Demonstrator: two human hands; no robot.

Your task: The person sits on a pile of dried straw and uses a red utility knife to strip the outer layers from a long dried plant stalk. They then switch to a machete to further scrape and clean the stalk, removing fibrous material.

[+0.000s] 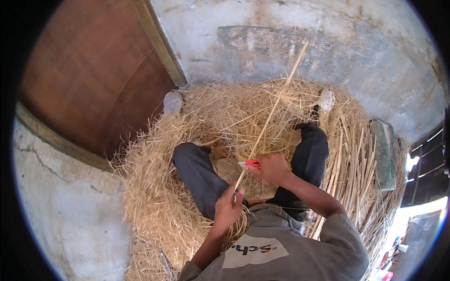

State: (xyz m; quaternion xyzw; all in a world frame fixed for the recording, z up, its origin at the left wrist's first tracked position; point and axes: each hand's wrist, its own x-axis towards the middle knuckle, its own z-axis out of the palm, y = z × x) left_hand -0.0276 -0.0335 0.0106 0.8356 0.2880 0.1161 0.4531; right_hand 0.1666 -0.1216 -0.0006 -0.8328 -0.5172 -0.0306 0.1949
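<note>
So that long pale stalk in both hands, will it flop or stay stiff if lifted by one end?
Probably stiff: the stalk runs nearly straight from the left hand past the right hand, unsupported. It looks thin and dry, so likely light, and may snap if bent.

Stalk point(269, 114) above straw heap point(154, 187)

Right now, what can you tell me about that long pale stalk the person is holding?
The long stalk is a thin, straight, pale yellow stem that looks like dry reed or straw. It slants from near the person's lap up and away to the grey wall. The left hand grips its lower end, and the right hand, holding a small red-handled tool, meets it a little higher. Loose straw lies piled beneath it.
</note>
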